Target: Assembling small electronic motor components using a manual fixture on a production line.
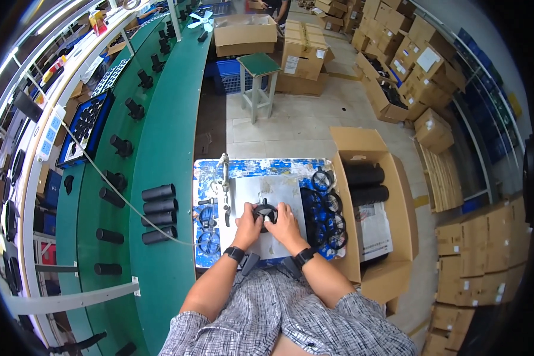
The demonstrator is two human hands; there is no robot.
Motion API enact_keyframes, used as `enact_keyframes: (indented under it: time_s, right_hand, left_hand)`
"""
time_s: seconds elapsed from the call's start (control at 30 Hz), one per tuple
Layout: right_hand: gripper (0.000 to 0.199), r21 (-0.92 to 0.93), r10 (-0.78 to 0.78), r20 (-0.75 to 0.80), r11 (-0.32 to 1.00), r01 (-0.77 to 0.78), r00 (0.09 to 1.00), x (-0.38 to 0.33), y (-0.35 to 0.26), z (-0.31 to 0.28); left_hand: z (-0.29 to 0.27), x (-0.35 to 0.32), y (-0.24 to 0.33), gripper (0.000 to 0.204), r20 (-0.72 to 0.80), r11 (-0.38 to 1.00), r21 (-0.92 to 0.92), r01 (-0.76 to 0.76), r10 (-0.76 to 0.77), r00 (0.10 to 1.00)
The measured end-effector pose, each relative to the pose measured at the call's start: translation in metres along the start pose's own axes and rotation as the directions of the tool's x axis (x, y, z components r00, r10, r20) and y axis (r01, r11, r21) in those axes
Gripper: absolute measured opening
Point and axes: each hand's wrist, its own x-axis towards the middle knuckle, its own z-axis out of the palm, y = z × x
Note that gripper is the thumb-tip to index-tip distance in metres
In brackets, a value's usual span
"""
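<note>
Both my hands grip a black round plastic part (266, 211) over a light grey plate (252, 188). My left hand (248, 228) has its fingers curled on the part's left side, the thumb near the middle. From the other side my right hand (283, 228) holds it the same way, thumb pressed inward. The part's underside is hidden. To the left of the plate stands a metal clamp fixture (225, 181). Several black spoked rings (333, 223) lie at the right of the worn blue-and-white work surface (279, 166).
An open cardboard box (404, 207) holding black tubes (365, 175) and paper stands at my right. On the green bench (160, 130) at left lie short black cylinders (159, 206). A green-topped stool (258, 64) and stacked cartons (305, 50) are ahead; a person (273, 6) is farther off.
</note>
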Motion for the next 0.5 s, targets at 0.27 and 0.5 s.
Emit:
enact_keyframes:
  time_s: [0.27, 0.5]
  right_hand:
    - [0.053, -0.107, 0.022, 0.015, 0.994, -0.02, 1.0, 0.012, 0.002, 0.009]
    - [0.05, -0.094, 0.011, 0.041, 0.996, -0.007, 0.999, 0.015, 0.007, 0.008]
  left_hand:
    - [0.002, 0.005, 0.007, 0.042, -0.023, 0.99, 0.113, 0.083, -0.081, 0.996]
    - [0.002, 0.006, 0.004, 0.043, -0.076, 0.979, 0.198, 0.038, -0.023, 0.997]
